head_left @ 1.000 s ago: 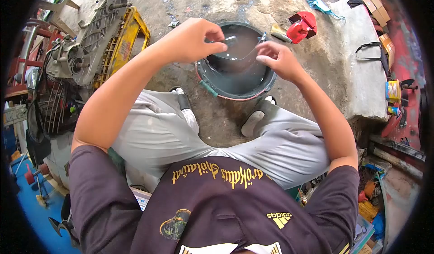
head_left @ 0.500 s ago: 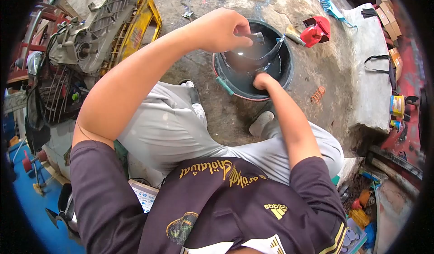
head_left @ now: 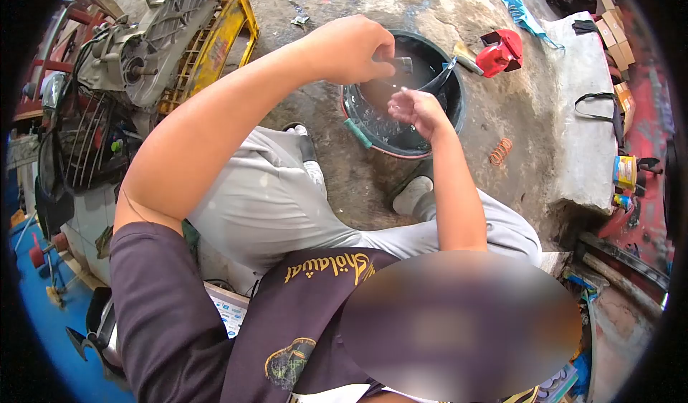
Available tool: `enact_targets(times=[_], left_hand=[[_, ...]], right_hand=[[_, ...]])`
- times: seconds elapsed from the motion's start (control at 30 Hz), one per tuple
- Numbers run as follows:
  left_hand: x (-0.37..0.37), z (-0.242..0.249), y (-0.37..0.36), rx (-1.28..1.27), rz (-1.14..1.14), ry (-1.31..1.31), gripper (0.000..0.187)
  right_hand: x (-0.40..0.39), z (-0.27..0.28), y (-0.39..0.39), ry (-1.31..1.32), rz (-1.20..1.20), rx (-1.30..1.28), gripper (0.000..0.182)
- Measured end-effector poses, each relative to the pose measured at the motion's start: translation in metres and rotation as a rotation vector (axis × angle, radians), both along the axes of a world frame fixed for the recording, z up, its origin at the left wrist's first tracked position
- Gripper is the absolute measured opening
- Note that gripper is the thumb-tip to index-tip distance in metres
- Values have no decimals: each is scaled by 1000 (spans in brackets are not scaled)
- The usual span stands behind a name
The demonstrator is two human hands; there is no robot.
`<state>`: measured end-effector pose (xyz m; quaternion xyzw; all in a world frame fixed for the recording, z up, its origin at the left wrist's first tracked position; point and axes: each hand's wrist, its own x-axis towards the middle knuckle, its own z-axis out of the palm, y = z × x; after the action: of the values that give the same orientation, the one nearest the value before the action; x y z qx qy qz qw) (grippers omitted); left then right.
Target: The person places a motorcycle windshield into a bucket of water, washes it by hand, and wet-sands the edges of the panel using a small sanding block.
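A black bucket (head_left: 459, 105) with a green grip on its handle holds murky water. Partly under the water is a dark curved piece (head_left: 435, 82), with a pale blue mark near its right end; its exact kind does not show. My left hand (head_left: 358, 50) is closed over the bucket's far left side and appears to grip the piece's edge, though its fingertips are partly hidden. Above the water, my right hand (head_left: 419, 112) is wet, its fingers loosely curled and apart, with nothing visible in it.
Right of the bucket lie a red part (head_left: 500, 53) and an orange coil spring (head_left: 501, 151) on the concrete floor. A yellow crate (head_left: 222, 44) and an engine casing (head_left: 136, 66) stand at left. A pale concrete ledge (head_left: 584, 145) runs along the right.
My right hand has come up out of the water, from the bucket's near side to above its middle. My left hand has stayed almost in place.
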<state>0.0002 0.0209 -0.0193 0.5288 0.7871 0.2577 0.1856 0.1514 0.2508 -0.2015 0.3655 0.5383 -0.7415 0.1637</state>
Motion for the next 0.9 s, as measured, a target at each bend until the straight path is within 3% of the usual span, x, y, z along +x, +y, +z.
enact_targets(times=[0.07, 0.43, 0.57, 0.63, 0.67, 0.7, 0.77, 0.9], left_hand=[[-1, -3, -2, 6, -6, 16, 32], [1, -9, -6, -49, -5, 8, 30], [-2, -25, -3, -48, -39, 43, 36], [0, -22, -2, -67, -43, 57, 35], [0, -20, -2, -67, -43, 60, 35], [1, -17, -1, -72, -42, 60, 35], [0, -14, 1, -82, -42, 65, 34], [-4, -6, -4, -55, -25, 85, 33]], right_hand=[[-5, 4, -3, 107, -120, -26, 35], [-4, 27, 11, 176, -149, 120, 26], [8, 14, 24, -84, 375, 463, 23], [6, -20, 30, -238, 621, 602, 29], [11, -48, 32, -247, 703, 813, 42], [14, -39, 18, -247, 783, 975, 48], [15, -82, 15, -328, 952, 1046, 48], [21, -86, 1, -242, 937, 1046, 42]])
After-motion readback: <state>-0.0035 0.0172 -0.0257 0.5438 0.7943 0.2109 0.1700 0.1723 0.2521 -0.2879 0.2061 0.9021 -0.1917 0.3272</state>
